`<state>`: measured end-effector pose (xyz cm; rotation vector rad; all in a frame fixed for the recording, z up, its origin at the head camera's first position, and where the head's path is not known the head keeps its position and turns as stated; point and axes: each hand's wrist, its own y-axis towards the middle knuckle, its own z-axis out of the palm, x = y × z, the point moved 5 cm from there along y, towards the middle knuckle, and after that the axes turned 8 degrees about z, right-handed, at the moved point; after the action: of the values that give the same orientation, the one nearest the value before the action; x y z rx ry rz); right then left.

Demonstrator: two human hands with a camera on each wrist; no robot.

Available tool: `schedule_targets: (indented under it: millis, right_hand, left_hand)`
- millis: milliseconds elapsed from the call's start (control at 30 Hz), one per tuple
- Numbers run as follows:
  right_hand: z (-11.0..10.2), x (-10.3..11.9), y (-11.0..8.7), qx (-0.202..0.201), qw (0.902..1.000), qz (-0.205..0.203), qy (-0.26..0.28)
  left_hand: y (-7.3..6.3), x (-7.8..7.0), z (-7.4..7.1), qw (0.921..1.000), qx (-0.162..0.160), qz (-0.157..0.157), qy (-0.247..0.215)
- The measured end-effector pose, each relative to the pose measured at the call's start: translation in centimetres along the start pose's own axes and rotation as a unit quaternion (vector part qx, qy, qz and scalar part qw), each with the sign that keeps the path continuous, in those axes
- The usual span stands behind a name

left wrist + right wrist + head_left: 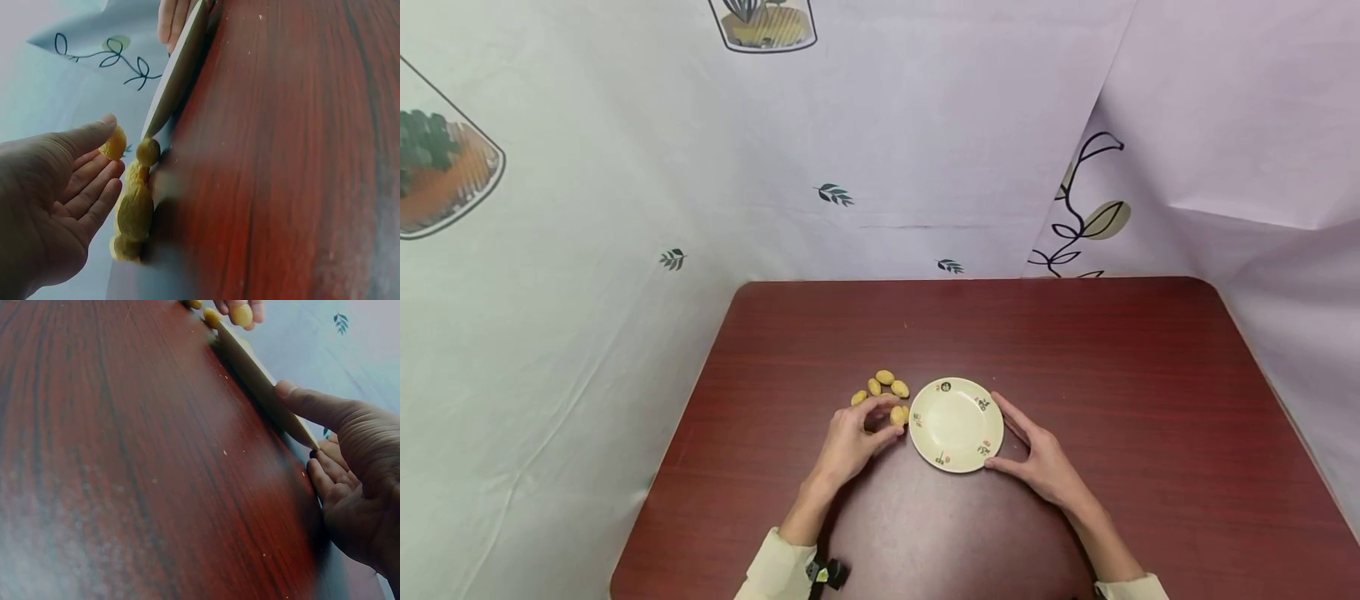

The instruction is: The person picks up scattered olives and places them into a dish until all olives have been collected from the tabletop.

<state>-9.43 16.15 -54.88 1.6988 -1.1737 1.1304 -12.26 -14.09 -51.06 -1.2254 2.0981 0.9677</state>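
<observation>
My left hand (852,442) pinches a small yellow oval piece, like a little potato (114,144), between thumb and fingers. It is held up just left of the round cream plate (955,427), which has small printed motifs round its rim. Several similar yellow pieces (884,377) lie on the table beyond the left fingers, and one (149,152) sits right at the plate's edge. On the other side, my right hand (1041,458) holds the plate's right rim, thumb at the near side and fingers farther round. Nothing lies on the plate.
The dark red wooden table (1150,375) reaches back to a pale patterned cloth (925,150), which also hangs along the left and right sides. A black wrist strap device (831,573) shows by the left sleeve.
</observation>
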Motion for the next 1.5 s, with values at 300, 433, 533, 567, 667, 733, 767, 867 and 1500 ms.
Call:
schedule_targets:
  millis: [300, 433, 533, 567, 667, 733, 767, 867, 1500]
  right_hand:
    - [0.0, 0.0, 0.0, 0.007, 0.9999, 0.003, 0.007]
    - [0.0, 0.0, -0.1, 0.005, 1.0000, 0.000, 0.008]
    - [0.0, 0.1, -0.1, 0.003, 0.9999, -0.005, 0.009]
    - [-0.1, 0.1, -0.1, 0.002, 0.9999, -0.007, 0.009]
    - [-0.1, 0.1, -0.2, 0.002, 0.9999, -0.007, 0.008]
    - [-0.1, 0.1, -0.1, 0.002, 1.0000, -0.006, 0.007]
    - [-0.1, 0.1, -0.1, 0.002, 1.0000, -0.006, 0.006]
    - [-0.2, 0.1, -0.1, 0.002, 1.0000, -0.006, 0.004]
    - [-0.2, -0.1, -0.1, 0.000, 0.9999, -0.011, -0.001]
  left_hand:
    - [1.4, -1.4, 1.6, 0.9991, 0.020, 0.035, -0.013]
    - [1.9, -2.1, 2.5, 0.9981, 0.041, 0.045, -0.009]
    - [2.3, -2.6, 3.3, 0.9968, 0.062, 0.047, -0.016]
    - [2.4, -2.7, 3.5, 0.9964, 0.068, 0.048, -0.018]
    - [2.7, -2.9, 4.4, 0.9951, 0.086, 0.047, -0.014]
    - [2.8, -3.1, 4.9, 0.9942, 0.096, 0.046, -0.011]
    - [2.9, -3.1, 5.2, 0.9936, 0.102, 0.047, -0.010]
    - [3.1, -3.3, 6.1, 0.9917, 0.117, 0.053, -0.010]
    - [3.6, -4.6, 9.4, 0.9840, 0.158, 0.072, -0.039]
